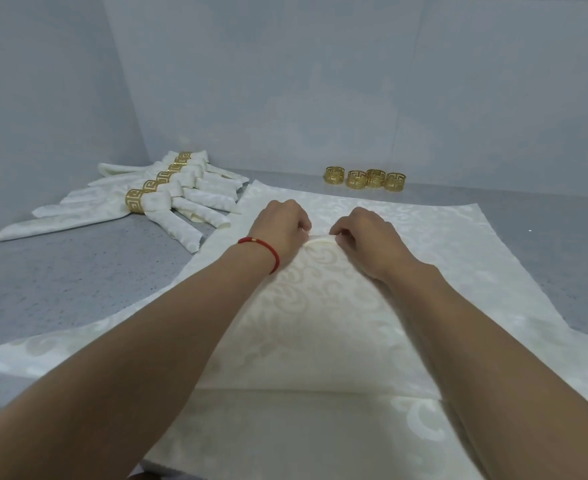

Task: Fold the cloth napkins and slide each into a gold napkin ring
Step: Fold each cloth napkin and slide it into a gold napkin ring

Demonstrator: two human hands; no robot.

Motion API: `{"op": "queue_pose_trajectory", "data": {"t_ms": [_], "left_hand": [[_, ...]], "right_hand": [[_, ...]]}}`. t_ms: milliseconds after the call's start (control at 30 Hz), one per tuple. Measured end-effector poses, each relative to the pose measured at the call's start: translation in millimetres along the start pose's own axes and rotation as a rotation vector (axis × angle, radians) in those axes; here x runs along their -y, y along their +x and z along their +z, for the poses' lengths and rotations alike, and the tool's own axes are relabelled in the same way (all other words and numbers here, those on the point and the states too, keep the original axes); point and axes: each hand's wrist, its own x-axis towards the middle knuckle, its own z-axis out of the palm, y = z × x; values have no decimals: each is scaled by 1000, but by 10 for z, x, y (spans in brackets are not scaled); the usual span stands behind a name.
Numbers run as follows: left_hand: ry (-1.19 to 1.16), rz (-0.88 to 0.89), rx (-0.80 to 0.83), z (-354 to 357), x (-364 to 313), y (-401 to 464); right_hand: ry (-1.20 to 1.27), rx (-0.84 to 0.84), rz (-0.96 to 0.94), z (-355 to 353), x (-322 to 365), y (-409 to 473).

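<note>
Cream napkin [337,306]: spread on grey table [77,271], centre pinched up between my left hand [280,225] and right hand [365,237], fingers clamped on its fold. Four loose gold rings [365,178]: far edge. Ringed napkins [140,199]: far left.

Four loose gold napkin rings [365,178] stand in a row beyond the far edge of the spread napkin [424,244]. To its left lie finished napkins [167,199], five gold bands visible among them. Two hands [280,221] meet at its centre, one red bracelet [263,249] on the left wrist.
</note>
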Motion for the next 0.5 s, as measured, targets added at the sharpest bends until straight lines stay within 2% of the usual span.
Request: {"op": "queue_pose_trajectory", "data": {"t_ms": [100,233,300,367,433,500], "left_hand": [[130,90,40,-3,4,-7],[430,279,-33,-23,-11,-87],[581,409,-33,-50,-29,-120],[662,480,5,-94,-52,-140],[570,407,30,-144,-65,-164],[249,197,19,-132,-41,-198]], "right_hand": [[-29,-54,-22,-24,35,-1],[-320,-79,-139,-115,141,-49],[-438,-10,-229,-196,220,-57],[-467,129,-252,-314,283,-54],[-424,247,-190,-403,294,-25],[-243,272,-81,-403,241,-10]]}}
